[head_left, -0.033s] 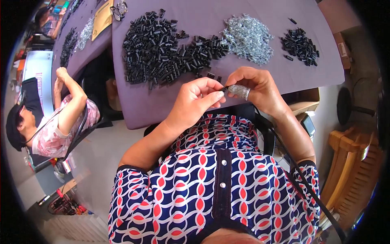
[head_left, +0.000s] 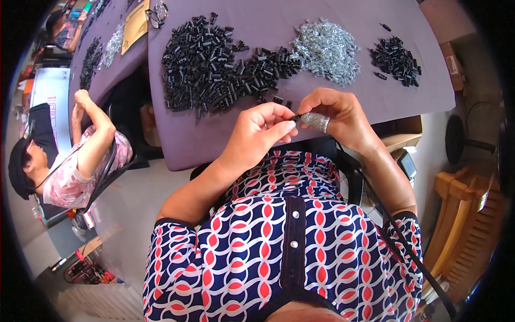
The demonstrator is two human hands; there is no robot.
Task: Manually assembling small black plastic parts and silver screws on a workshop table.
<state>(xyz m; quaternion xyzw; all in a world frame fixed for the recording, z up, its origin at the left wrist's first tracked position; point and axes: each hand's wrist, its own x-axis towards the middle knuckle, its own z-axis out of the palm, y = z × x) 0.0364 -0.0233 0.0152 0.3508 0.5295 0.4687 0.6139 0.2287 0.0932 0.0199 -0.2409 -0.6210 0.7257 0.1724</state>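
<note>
Just over the near edge of the table point(head_left: 375, 99), my left hand point(head_left: 252, 134) pinches a small black piece point(head_left: 296, 117) between thumb and fingertips. The fingertips of my right hand point(head_left: 346, 115) close in on the same piece from the other side. A silvery wrap point(head_left: 315, 122) covers my right thumb. Fingers hide most of the piece, so its shape is hard to make out. Beyond my hands lie a large heap of short black tubular parts point(head_left: 198, 70), a heap of small clear or silvery pieces point(head_left: 328, 51) and a smaller black heap point(head_left: 396, 60) at the right.
A few loose black parts point(head_left: 278, 100) lie close to my fingers. Eyeglasses point(head_left: 157, 14) and a yellow envelope point(head_left: 135, 27) are at the far left. Another person point(head_left: 80, 155) sits at the left. A wooden chair point(head_left: 461, 225) stands at the right, and a black cable point(head_left: 397, 231) runs beside my right arm.
</note>
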